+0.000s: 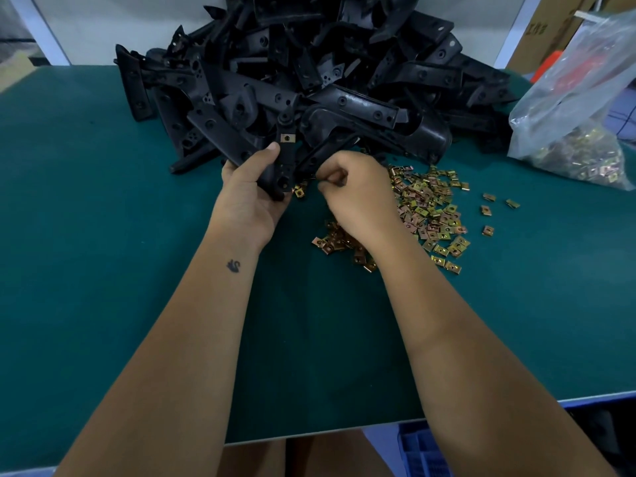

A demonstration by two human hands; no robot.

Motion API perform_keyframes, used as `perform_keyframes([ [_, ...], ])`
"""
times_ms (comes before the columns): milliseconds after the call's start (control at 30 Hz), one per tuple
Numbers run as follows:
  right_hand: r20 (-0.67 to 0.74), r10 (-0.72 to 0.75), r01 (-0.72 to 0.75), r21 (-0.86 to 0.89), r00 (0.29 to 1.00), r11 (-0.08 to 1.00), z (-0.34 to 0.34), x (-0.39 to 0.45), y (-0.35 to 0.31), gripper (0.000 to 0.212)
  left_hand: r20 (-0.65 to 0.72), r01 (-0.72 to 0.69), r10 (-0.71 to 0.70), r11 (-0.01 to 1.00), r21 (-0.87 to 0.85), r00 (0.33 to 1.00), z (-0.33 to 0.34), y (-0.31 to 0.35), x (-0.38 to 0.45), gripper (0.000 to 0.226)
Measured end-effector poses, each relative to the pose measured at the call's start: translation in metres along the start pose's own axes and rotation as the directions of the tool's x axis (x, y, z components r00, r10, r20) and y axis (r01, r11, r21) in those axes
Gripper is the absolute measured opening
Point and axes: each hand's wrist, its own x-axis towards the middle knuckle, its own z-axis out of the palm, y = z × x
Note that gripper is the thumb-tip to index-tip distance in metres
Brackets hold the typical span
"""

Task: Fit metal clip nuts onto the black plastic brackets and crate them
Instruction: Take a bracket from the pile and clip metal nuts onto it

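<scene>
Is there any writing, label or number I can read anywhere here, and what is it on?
Cardboard box, top right: a few dark printed characters, too blurred to read.
Left forearm: a small dark tattoo, a picture and not words.
Brackets, clip nuts, plastic bag: no readable text.

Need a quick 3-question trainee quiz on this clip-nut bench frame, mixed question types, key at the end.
1. True or false: the bracket held in the left hand already carries a clip nut near its upper end.
2. Where do the loose clip nuts lie?
A. right of the right hand and under it
B. left of the left hand
C. on top of the bracket pile
3. Fill in: more clip nuts sit in a clear plastic ____ at the table's right edge.

Key: 1 true; 2 A; 3 bag
</scene>
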Motion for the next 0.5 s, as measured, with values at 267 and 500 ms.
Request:
perform_keyframes([
  [267, 0.129, 0.235, -0.259, 0.67, 0.963, 0.696, -0.0078, -0.0008, -0.0066, 0.018, 0.016, 0.036, -0.036, 0.999, -0.009, 0.999, 0.0, 0.0016, -0.0032, 0.052],
  [500, 0.179, 0.266, -0.305, 0.758, 0.947, 0.577, -0.0108, 0.0014, -0.0045, 0.017, 0.08, 0.024, -0.027, 0.999, 0.036, 0.996, -0.0017, 0.0009, -0.0029, 0.043],
])
